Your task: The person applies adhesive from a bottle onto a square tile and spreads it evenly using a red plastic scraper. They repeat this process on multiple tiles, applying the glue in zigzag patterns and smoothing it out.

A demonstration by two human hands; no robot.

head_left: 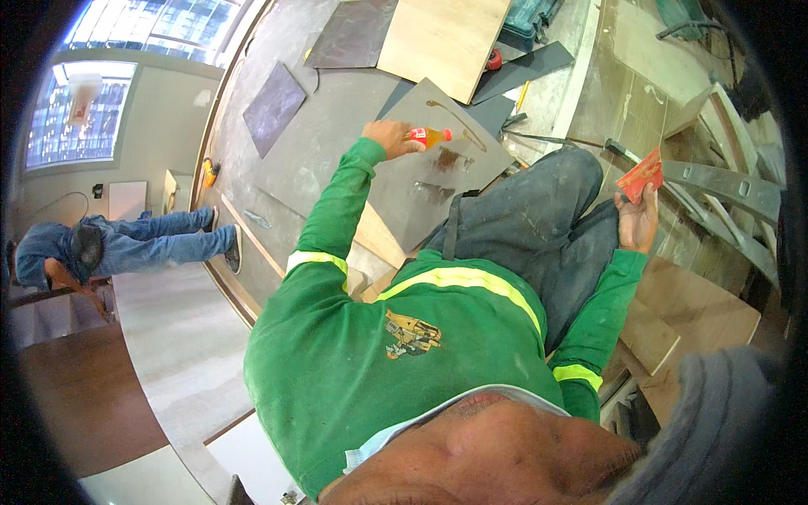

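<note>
My left hand (387, 139) is closed round a small bottle (427, 138) with a red label, amber liquid inside and a red tip. It holds the bottle on its side, the tip pointing right, over a large grey board (383, 189). Brown, wet-looking streaks (463, 126) and dark patches mark the board beside and below the bottle. Away to the right, my right hand (637, 220) pinches a flat red piece (641, 175) with print on it, held upright. Whether it is card or plastic I cannot make out.
A pale wood panel (438, 38) and dark sheets (275, 109) lie on the floor ahead. A metal rail (715, 183) and leaning frames stand at right. Another person in jeans (160, 240) bends over at far left. A yellow tool (210, 172) lies by the wall.
</note>
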